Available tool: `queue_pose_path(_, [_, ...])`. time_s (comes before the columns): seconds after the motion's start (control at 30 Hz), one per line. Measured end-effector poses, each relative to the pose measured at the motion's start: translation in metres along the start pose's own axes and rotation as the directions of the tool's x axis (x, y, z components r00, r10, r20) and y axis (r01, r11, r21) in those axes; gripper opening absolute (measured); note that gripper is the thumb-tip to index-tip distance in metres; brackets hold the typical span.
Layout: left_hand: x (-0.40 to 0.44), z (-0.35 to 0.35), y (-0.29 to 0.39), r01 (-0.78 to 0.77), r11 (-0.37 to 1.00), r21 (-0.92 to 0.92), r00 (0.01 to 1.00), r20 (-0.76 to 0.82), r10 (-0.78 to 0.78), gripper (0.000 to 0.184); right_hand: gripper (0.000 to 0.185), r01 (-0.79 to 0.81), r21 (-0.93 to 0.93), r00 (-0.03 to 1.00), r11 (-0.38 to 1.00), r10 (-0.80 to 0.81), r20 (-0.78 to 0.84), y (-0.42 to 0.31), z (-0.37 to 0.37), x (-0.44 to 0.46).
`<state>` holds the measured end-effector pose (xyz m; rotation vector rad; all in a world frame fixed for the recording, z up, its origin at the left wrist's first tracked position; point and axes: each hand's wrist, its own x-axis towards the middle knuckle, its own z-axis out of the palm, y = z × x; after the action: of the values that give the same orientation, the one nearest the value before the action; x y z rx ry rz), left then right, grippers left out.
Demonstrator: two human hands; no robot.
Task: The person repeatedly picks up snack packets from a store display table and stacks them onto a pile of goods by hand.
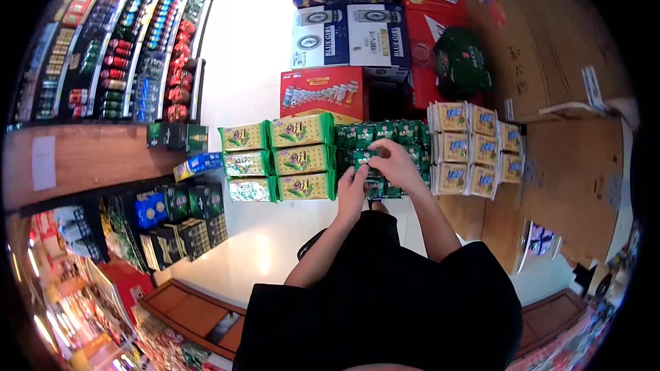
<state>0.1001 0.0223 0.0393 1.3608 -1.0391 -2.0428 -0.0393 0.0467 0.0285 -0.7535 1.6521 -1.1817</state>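
Small dark green snack packets (pixel 354 136) stand in rows in the middle of the display. My right hand (pixel 397 166) reaches over them, its thumb and index finger pinching the right end of one green packet (pixel 364 156). At that packet's lower left side is my left hand (pixel 351 196), with the fingertips closed against it. Larger yellow-and-green biscuit packs (pixel 300 159) are stacked directly left of the green rows. To the right stand cream-coloured packets with yellow and blue labels (pixel 454 148), also in rows.
Behind the display rise a red carton (pixel 322 93), blue-and-white beer cartons (pixel 318 38) and a dark green bundle (pixel 460 62). Shelves of cans (pixel 117 62) line the left. A tall brown cardboard box (pixel 543 34) bounds the right side. Dark boxes (pixel 184 237) sit at lower left.
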Motion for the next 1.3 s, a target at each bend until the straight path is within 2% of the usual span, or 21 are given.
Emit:
queue_pose_path(0.03, [0.008,0.003,-0.003,0.034,0.996,-0.08,0.999,-0.039,-0.037,0.023,0.028,0.046,-0.116,0.998,0.992,-0.04,0.055,-0.008,-0.006,0.014])
queue_pose_path(0.1, [0.023,0.005,-0.013,0.09,0.966,-0.24,0.987,-0.109,-0.119,0.027,0.028,0.04,-0.258,0.994,0.965,-0.012,0.111,-0.022,-0.01,0.042])
queue_pose_path(0.27, [0.035,0.011,-0.012,0.139,0.93,-0.341,0.978,-0.102,-0.184,0.035,0.027,0.125,-0.569,0.981,0.813,-0.014,0.194,-0.028,0.003,0.102])
queue_pose_path(0.33, [0.035,0.008,-0.01,0.153,0.901,-0.406,0.974,-0.095,-0.208,0.036,0.03,0.089,-0.647,0.984,0.757,0.033,0.174,-0.032,0.012,0.113])
queue_pose_path(0.47, [0.024,0.009,0.002,0.183,0.923,-0.337,0.967,-0.109,-0.231,0.035,0.032,0.071,-0.758,0.976,0.649,0.112,0.188,-0.041,0.026,0.126])
queue_pose_path(0.5, [0.017,0.011,0.007,0.181,0.927,-0.327,0.971,-0.092,-0.222,0.035,0.032,0.075,-0.738,0.967,0.67,0.133,0.218,-0.037,0.029,0.129])
queue_pose_path(0.6, [-0.003,0.007,0.005,0.182,0.944,-0.275,0.981,-0.013,-0.192,0.032,0.032,0.179,-0.781,0.964,0.598,0.054,0.262,-0.028,0.033,0.129])
queue_pose_path(0.73, [-0.042,-0.009,0.007,0.165,0.97,-0.18,0.985,0.077,-0.153,0.03,0.031,0.226,-0.761,0.95,0.608,0.034,0.309,-0.011,0.036,0.131])
queue_pose_path(0.77, [-0.053,-0.017,0.006,0.154,0.975,-0.16,0.986,0.095,-0.14,0.03,0.032,0.263,-0.762,0.947,0.592,-0.007,0.321,-0.012,0.035,0.128])
queue_pose_path(0.8, [-0.065,-0.027,0.004,0.141,0.98,-0.142,0.986,0.112,-0.125,0.029,0.032,0.327,-0.728,0.942,0.603,-0.147,0.302,-0.007,0.033,0.124])
queue_pose_path(0.87, [-0.095,-0.051,0.008,0.129,0.99,-0.059,0.978,0.173,-0.117,0.027,0.027,0.408,-0.646,0.906,0.645,-0.373,0.199,-0.007,0.026,0.116])
queue_pose_path(0.93, [-0.126,-0.079,0.012,0.042,0.999,0.003,0.973,0.228,-0.041,0.025,0.02,0.462,-0.596,0.809,0.656,-0.588,-0.02,-0.018,0.019,0.09])
queue_pose_path(0.97, [-0.142,-0.093,0.014,-0.011,1.0,0.006,0.977,0.212,0.009,0.025,0.016,0.442,-0.559,0.776,0.701,-0.612,-0.154,-0.021,0.016,0.074])
queue_pose_path(1.0, [-0.156,-0.109,0.007,-0.032,0.999,0.033,0.98,0.199,0.025,0.026,0.016,0.472,-0.544,0.701,0.694,-0.67,-0.246,-0.03,0.017,0.054])
queue_pose_path(1.03, [-0.17,-0.13,-0.004,-0.059,0.996,0.061,0.984,0.173,0.047,0.026,0.016,0.481,-0.557,0.637,0.678,-0.706,-0.309,-0.026,0.016,0.039])
queue_pose_path(1.07, [-0.185,-0.151,-0.011,-0.084,0.992,0.09,0.988,0.139,0.071,0.027,0.015,0.41,-0.636,0.582,0.654,-0.724,-0.369,-0.043,0.031,0.005])
queue_pose_path(1.1, [-0.203,-0.17,-0.009,-0.061,0.992,0.109,0.996,0.073,0.053,0.027,0.011,0.574,-0.548,0.484,0.608,-0.792,-0.372,-0.033,0.035,-0.007])
queue_pose_path(1.17, [-0.236,-0.22,-0.035,-0.077,0.995,0.063,0.996,-0.032,0.079,0.026,0.01,0.712,-0.357,0.495,0.605,-0.793,-0.356,-0.038,0.084,-0.062])
queue_pose_path(1.23, [-0.276,-0.273,-0.064,-0.127,0.99,0.053,0.983,-0.127,0.133,0.027,0.011,0.878,-0.075,0.466,0.473,-0.88,-0.094,-0.052,0.159,-0.122])
queue_pose_path(1.3, [-0.323,-0.322,-0.088,-0.102,0.993,0.064,0.961,-0.253,0.115,0.028,0.009,0.886,-0.004,0.458,0.464,-0.874,0.162,-0.054,0.241,-0.171])
